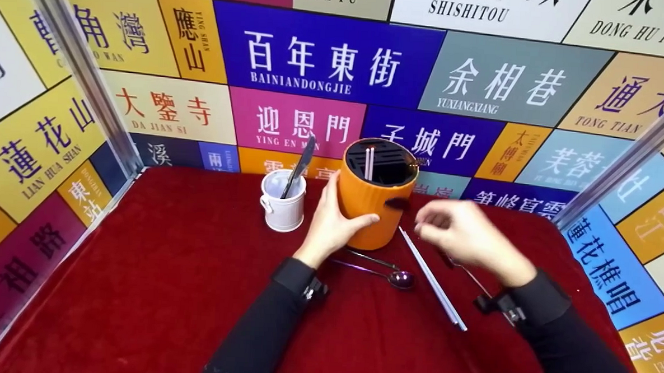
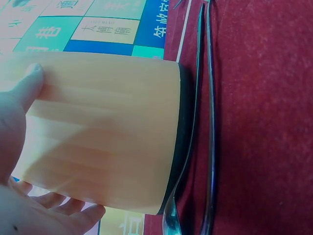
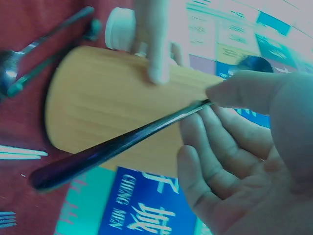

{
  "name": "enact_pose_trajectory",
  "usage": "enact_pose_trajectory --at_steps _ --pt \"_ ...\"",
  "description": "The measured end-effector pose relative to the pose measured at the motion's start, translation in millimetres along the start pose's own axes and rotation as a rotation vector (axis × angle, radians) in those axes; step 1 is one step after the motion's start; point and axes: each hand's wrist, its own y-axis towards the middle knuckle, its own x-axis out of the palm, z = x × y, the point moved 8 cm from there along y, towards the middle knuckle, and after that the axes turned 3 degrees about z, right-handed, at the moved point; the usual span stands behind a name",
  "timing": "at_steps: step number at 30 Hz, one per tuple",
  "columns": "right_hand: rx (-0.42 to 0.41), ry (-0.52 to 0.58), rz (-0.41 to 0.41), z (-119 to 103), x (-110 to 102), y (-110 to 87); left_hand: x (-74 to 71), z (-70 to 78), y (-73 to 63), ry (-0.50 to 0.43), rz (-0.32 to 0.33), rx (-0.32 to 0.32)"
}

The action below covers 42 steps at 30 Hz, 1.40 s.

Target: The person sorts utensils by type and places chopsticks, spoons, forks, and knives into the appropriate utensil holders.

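In the head view, an orange cylindrical utensil holder (image 1: 371,216) with a black inside leans tilted on the red cloth, two light chopsticks (image 1: 369,164) standing in it. My left hand (image 1: 335,223) grips its left side, thumb across the front and fingers round the back. Beside the holder, my right hand (image 1: 467,237) pinches a dark, shiny spoon by its thin neck. The right wrist view shows the spoon's handle (image 3: 117,144) pointing away past the holder's wall (image 3: 112,93), with a dark rounded end (image 3: 254,63) behind the thumb.
Left of the holder stands a white bin-shaped cup (image 1: 284,207) with a knife (image 1: 301,163) in it. A purplish spoon (image 1: 401,279) lies in front, with another utensil beside it. Two chopsticks (image 1: 433,280) lie to the right, near a fork (image 3: 7,219). Sign-covered panels enclose the table.
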Motion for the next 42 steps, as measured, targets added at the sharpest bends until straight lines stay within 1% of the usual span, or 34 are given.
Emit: enact_pose_trajectory --at_steps 5,10,13,16,19,23,26,28,30,32,37,42 --pt "0.036 0.071 0.174 -5 -41 3.9 -0.9 0.0 -0.5 -0.007 0.0 -0.008" --pt "0.065 0.144 0.318 -3 -73 7.7 -0.6 -1.3 -0.1 -0.005 -0.003 -0.015" --pt "0.074 0.213 0.409 0 -90 11.7 -0.3 -2.1 0.1 -0.003 -0.005 -0.016" --pt "0.056 0.302 0.518 -1 -107 16.1 0.0 -2.2 0.1 -0.007 -0.009 -0.015" --pt "0.026 0.399 0.618 -4 -120 21.2 0.1 -2.2 0.2 -0.013 -0.012 -0.013" --pt "-0.017 0.54 0.694 -7 -127 31.8 -0.4 -2.7 0.4 -0.008 -0.009 -0.013" --pt "-0.055 0.616 0.719 -9 -130 41.7 -0.8 -2.4 0.6 -0.005 -0.008 -0.011" --pt "-0.084 0.645 0.724 -11 -130 49.1 -1.0 -2.1 0.7 -0.006 -0.007 -0.007" --pt "-0.103 0.669 0.716 -13 -130 57.8 -1.6 -1.7 0.6 -0.01 -0.004 -0.004" --pt "-0.106 0.669 0.695 -15 -127 67.3 -2.0 -1.7 0.4 -0.011 -0.001 -0.004" --pt "-0.055 0.618 0.63 -15 -114 89.0 -1.8 -2.1 -0.1 -0.009 0.001 -0.011" --pt "0.001 0.577 0.59 -6 -100 100.8 -0.1 -0.9 0.2 -0.015 -0.006 -0.008"
